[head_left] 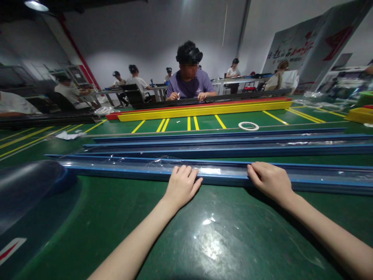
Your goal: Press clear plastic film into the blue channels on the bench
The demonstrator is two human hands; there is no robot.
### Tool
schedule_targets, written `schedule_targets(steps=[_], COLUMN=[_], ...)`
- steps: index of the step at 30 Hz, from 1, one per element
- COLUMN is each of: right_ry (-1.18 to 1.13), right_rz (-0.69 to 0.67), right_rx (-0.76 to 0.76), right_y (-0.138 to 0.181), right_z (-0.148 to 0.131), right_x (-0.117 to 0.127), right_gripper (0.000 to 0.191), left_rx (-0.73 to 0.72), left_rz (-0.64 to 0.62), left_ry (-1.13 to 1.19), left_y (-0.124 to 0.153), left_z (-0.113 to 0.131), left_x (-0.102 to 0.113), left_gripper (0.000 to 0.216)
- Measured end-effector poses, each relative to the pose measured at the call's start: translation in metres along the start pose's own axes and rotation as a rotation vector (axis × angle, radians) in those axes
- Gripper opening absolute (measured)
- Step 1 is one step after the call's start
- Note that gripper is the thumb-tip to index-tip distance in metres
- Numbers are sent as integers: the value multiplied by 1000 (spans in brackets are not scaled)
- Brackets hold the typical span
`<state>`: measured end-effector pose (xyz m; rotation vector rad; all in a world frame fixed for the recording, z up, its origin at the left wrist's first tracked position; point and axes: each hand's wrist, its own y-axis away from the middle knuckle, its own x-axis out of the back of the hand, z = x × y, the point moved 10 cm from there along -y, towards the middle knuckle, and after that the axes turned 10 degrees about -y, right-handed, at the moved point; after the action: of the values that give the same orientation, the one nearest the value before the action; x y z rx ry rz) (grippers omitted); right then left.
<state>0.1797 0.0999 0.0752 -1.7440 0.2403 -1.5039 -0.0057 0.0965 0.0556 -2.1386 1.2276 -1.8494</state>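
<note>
Both hands are partly closed on the near blue channel, which runs across the middle of the frame and out past its right edge. At centre, the left hand has its fingers reaching over the near wall and its thumb out to the side by the outer face, loosely bracketing that wall. Right of centre, the right hand is curled more tightly over the channel, thumb and forefinger together; its other fingertips are hidden, and how hard either hand presses I cannot tell. Such a wide spacing probably steadies the long piece better than two hands close together would.

Clear film lies wrinkled along the channel left of the left hand. Beyond it, more blue channels lie roughly lengthwise, perhaps so that they rest flat and remain within reach. Farther up, a white ring lies flat on the green table, well apart from both hands. At upper centre, a yellow bar lies lengthwise in front of a co-worker in a purple shirt.
</note>
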Motion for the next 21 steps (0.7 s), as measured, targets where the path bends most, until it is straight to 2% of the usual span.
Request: schedule_targets(steps=[8,21], right_ry=[0,-7], right_rz=[-17,-60], right_rx=[-18,-49], right_y=[1,0], right_z=[2,3], right_x=[-1,-4], right_gripper=[38,40], left_rx=[-5,0], left_rz=[-38,-17], left_ry=[6,-6], left_y=[-1,0], left_z=[0,0], left_x=[-4,-3], left_gripper=[21,23])
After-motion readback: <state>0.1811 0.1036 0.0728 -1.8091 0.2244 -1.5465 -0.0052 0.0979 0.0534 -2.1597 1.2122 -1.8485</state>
